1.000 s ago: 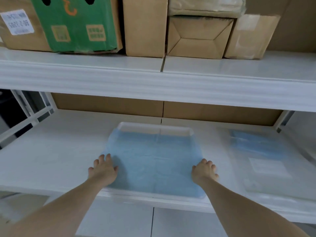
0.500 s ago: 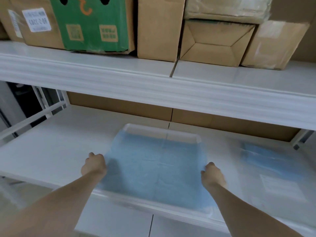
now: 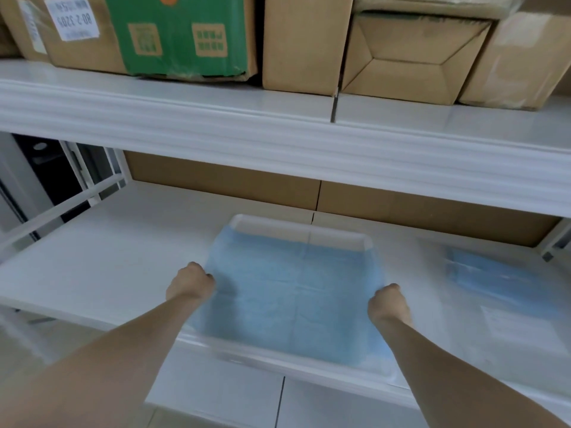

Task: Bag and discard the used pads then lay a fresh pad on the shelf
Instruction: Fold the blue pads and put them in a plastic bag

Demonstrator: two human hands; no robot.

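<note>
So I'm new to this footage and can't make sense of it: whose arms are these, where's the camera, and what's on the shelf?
No machine here: a person wears a camera on the head, looking down at their own bare arms. The left hand and right hand each curl round a side edge of a blue pad lying in a white tray on the lower shelf. To the right lies a clear packet with something blue inside. Cardboard boxes stand on the shelf above.

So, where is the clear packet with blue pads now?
In the head view, the clear packet lies flat on the lower shelf, right of the white tray and beyond the right hand.
</note>
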